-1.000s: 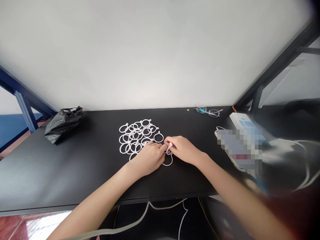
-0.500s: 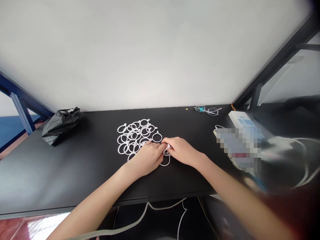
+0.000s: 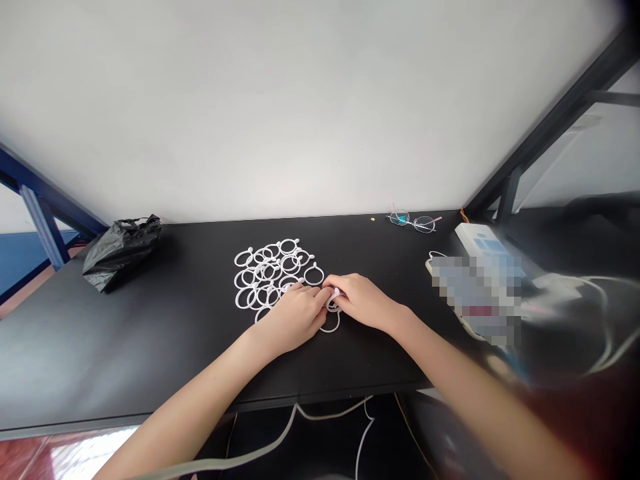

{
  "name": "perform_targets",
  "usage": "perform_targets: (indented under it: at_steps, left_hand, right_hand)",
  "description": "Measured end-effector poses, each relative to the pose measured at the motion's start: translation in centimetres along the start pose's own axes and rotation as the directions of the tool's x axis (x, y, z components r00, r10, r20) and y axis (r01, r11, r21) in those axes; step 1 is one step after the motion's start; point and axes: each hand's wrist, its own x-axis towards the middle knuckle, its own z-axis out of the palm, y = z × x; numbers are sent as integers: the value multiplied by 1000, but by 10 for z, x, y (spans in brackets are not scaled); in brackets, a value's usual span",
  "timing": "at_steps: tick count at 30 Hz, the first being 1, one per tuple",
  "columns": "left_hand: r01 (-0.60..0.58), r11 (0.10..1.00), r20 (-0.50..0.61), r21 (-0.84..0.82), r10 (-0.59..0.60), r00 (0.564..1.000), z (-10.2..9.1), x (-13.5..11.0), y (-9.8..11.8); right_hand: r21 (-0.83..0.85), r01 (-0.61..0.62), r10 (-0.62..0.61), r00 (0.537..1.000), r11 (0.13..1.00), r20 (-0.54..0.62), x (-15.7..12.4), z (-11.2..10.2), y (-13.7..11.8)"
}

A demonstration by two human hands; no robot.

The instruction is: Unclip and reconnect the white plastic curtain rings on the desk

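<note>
A pile of several white plastic rings (image 3: 270,270) with small knobs lies on the black table (image 3: 175,333). My left hand (image 3: 295,317) and my right hand (image 3: 363,300) meet just right of the pile, fingers pinched together on one white ring (image 3: 333,320). The lower arc of that ring shows below my fingers. Part of the ring is hidden by my fingertips.
A crumpled black plastic bag (image 3: 123,250) sits at the table's left rear. Eyeglasses (image 3: 413,221) lie near the wall at the right. A white box (image 3: 483,241) and white cables (image 3: 600,333) occupy the right side. Cords (image 3: 300,420) hang below the front edge.
Both hands and the ring between them have barely shifted; the view has moved slightly. The grip looks unchanged.
</note>
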Motion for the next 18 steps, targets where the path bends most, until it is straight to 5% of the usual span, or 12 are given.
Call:
perform_targets:
  at_steps: [18]
  left_hand:
    - [0, 1000, 2, -3, 0, 1000, -1, 1, 0]
  right_hand:
    - [11, 5, -5, 1000, 1000, -4, 0, -1, 0]
